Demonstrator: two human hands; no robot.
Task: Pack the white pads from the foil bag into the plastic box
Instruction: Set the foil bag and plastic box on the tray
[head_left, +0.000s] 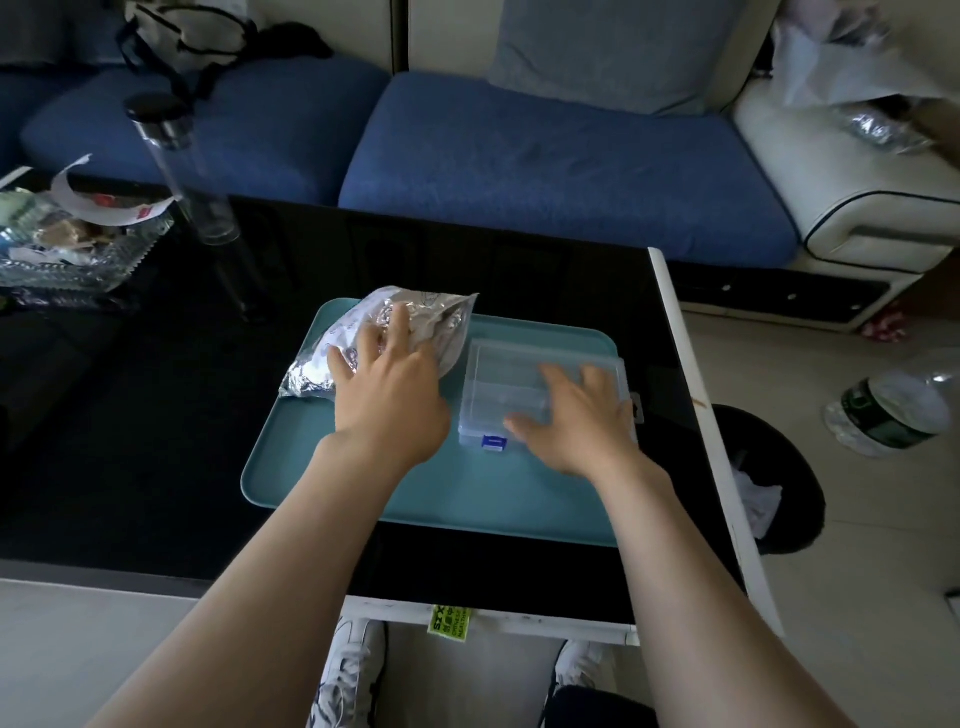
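I see my left hand lying on the foil bag, fingers spread and fairly straight, pressing rather than gripping. The bag is crinkled silver foil with some print on it, lumpy and full. It sits at the far left corner of the teal tray, its long axis running from near left to far right, with the near end hanging over the tray's left rim.

My right hand rests flat on top of the plastic box, fingers apart and straight. The box is clear, rectangular and hard-walled, just right of the bag on the same tray. Its blue latch faces me. The smooth, round-cornered tray lies on the glossy black worktop.
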